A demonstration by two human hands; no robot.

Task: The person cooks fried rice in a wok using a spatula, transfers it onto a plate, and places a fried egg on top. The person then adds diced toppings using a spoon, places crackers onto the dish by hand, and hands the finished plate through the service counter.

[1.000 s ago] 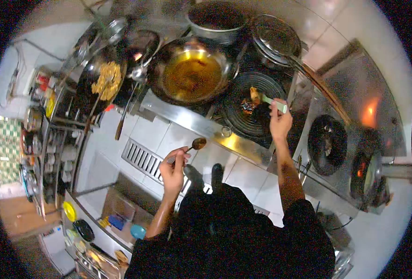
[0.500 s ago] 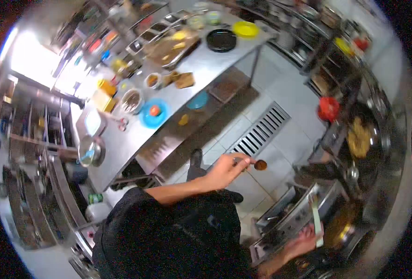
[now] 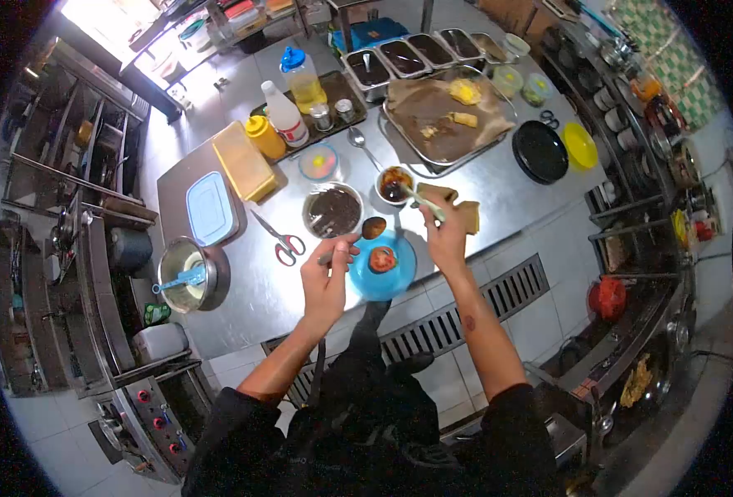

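Note:
My left hand (image 3: 327, 273) is closed on a spoon (image 3: 374, 228) whose bowl carries brown-orange sauce. The spoon hovers by the upper rim of a blue plate (image 3: 383, 290), which holds a cut tomato (image 3: 382, 260). In my right hand (image 3: 447, 236) I grip a pale green-handled utensil (image 3: 425, 203). Its far end dips into a small white bowl (image 3: 379, 190) of dark red-brown sauce, so its head is hidden. Pieces of bread (image 3: 468, 217) lie just behind my right hand. A tub of dark sauce (image 3: 333, 210) stands beyond my left hand.
Scissors (image 3: 282, 244), a metal bowl (image 3: 188, 275) and a lidded box (image 3: 211, 209) are on the left of the steel table. Squeeze bottles (image 3: 265, 137) stand behind. A paper-lined tray (image 3: 433, 124) and black plates (image 3: 540, 152) are to the right. A floor drain (image 3: 433, 331) runs below.
I have turned from the stove to the steel table. The spoon has come over by the blue plate, and the pale-handled utensil has gone from the pan to the white bowl.

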